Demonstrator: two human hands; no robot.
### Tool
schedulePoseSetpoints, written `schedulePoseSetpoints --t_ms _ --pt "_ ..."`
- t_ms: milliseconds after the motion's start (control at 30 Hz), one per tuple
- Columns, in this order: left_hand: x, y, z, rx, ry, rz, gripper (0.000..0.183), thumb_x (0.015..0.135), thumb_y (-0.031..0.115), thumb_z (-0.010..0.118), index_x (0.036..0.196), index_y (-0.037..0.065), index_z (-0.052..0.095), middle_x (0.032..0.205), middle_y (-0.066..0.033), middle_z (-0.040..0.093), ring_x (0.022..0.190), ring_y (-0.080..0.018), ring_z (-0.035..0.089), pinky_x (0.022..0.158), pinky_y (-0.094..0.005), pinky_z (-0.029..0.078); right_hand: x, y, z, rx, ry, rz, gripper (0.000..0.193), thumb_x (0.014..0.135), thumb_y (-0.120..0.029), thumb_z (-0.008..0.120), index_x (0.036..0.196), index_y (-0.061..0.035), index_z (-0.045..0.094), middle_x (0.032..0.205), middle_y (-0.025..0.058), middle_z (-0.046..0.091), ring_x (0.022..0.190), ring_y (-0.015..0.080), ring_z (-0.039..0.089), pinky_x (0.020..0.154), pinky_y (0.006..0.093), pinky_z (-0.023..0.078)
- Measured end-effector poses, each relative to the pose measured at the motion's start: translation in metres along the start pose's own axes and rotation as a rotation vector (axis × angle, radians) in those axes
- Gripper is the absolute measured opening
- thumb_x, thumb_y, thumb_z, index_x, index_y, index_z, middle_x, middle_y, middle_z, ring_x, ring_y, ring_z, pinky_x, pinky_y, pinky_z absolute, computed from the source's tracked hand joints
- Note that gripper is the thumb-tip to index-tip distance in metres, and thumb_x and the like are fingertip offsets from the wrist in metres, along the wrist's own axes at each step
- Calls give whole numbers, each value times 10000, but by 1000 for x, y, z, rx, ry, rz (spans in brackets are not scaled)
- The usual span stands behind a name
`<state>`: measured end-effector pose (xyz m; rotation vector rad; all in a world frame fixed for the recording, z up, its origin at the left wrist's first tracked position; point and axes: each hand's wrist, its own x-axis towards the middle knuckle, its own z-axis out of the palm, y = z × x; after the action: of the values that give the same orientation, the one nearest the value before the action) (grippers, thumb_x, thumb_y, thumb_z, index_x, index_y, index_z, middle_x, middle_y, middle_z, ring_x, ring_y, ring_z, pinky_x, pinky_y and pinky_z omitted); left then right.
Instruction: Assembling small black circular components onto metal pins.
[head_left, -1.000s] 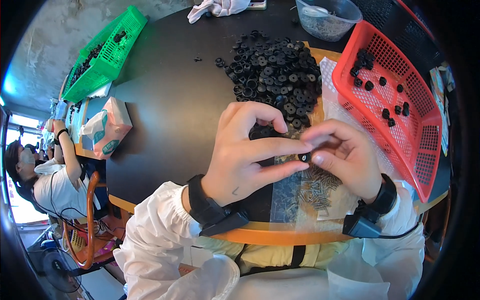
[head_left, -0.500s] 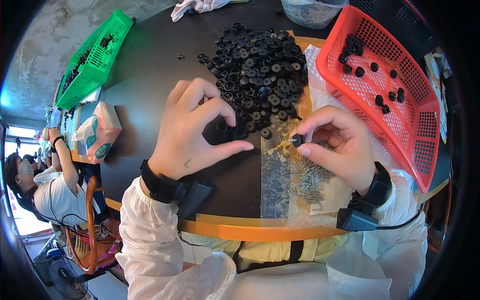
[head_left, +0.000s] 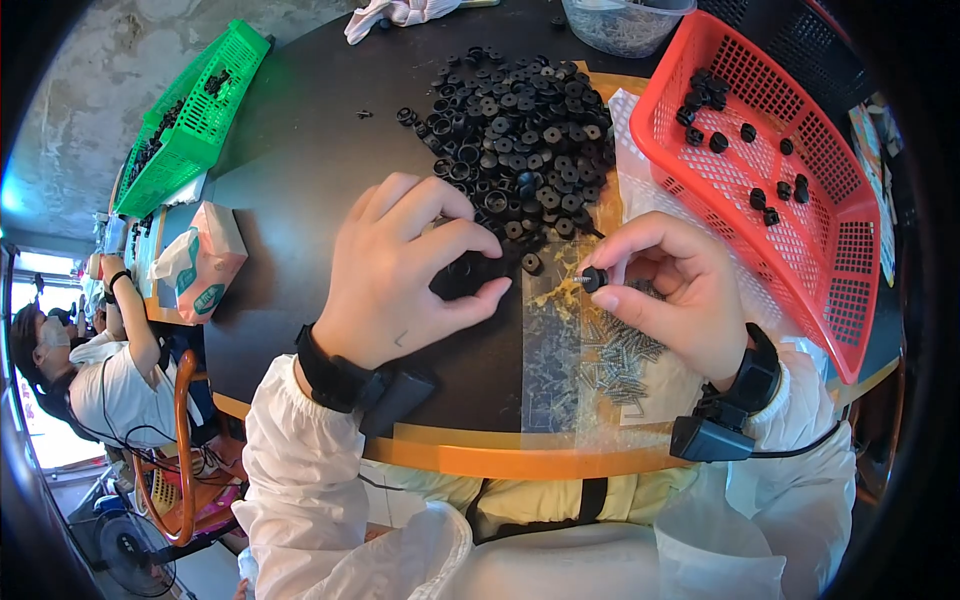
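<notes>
Risk of dropping: right hand (head_left: 680, 295) pinching 1 black cap (head_left: 592, 278) loosely, left hand (head_left: 405, 270) curled over black caps pile (head_left: 520, 140).

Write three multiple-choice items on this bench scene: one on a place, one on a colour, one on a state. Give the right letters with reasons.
1. Where does the pile of black rings lie?
A. In the green basket
B. On the dark table, left of the red basket
C. On the chair

2. What colour is the basket by the right hand?
A. Red
B. Blue
C. White

3. What is the left hand doing?
A. Hanging off the table
B. Holding a cloth
C. Resting at the near edge of the pile, fingers on black rings

Answers: B, the heap sits on the table; A, its mesh is red; C, its fingers curl over rings there.
</notes>
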<state>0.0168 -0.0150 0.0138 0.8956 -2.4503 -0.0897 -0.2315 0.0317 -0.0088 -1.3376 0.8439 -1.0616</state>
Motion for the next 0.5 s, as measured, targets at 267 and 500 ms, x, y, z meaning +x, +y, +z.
schedulePoseSetpoints --t_ms 267,500 --pt "-5 21 18 -395 -74 7 325 720 45 752 1005 53 596 941 -89 627 870 -272 611 783 -345 496 -2 3 3 -79 -76 -47 263 795 11 726 1045 -4 647 992 42 650 860 90 603 780 242 511" --pt "-6 29 18 -641 29 -164 352 706 72 809 1010 28 637 975 -105 629 837 -232 617 748 -308 499 -2 0 8 -61 61 -17 225 775 5 743 985 -12 666 966 46 662 857 103 623 771 249 518"
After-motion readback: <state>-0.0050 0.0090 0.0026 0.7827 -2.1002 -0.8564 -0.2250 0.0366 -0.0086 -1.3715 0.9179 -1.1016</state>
